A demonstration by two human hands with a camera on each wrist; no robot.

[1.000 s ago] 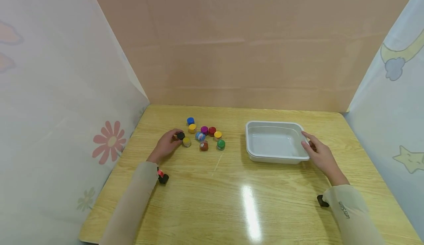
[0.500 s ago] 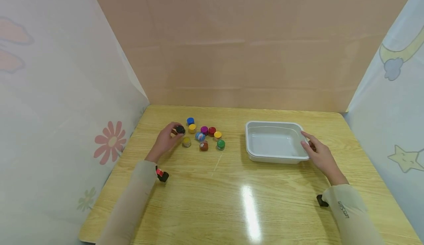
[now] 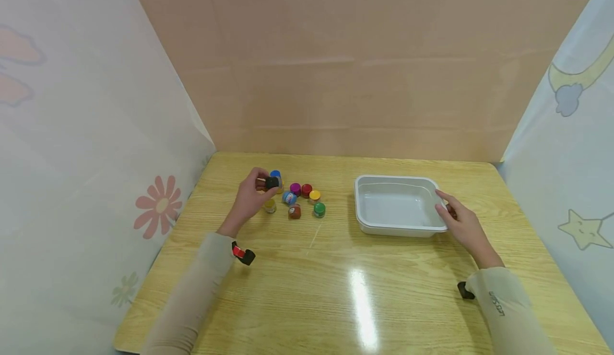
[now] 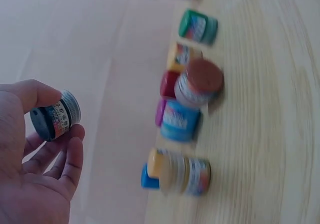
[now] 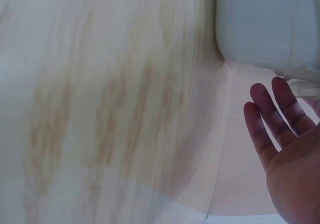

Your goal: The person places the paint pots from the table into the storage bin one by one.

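Note:
My left hand [image 3: 249,198] pinches a small paint jar [image 4: 56,115] with a black lid between thumb and fingers, raised above the table. Beneath and beside it is a cluster of paint jars: blue-lidded, yellow, a light blue jar [image 3: 289,198] lying on its side, a brown jar [image 3: 295,211], a purple-lidded jar [image 3: 295,189], a red-lidded jar [image 3: 306,190], an orange-lidded jar [image 3: 314,196] and a green-lidded jar [image 3: 319,210]. My right hand [image 3: 462,227] holds the right rim of a white rectangular tray [image 3: 403,231]; in the right wrist view several fingers extend loosely beside its wall.
All of this stands on a wood-grain table [image 3: 307,291]. A brown sheet [image 3: 336,78] rises behind it, and printed cloth sheets [image 3: 96,184] flank both sides. Bare tabletop lies between the jars and the tray.
My left hand has lifted the black-lidded jar from the left side of the cluster and carried it up and to the right. The right hand and the tray stay put.

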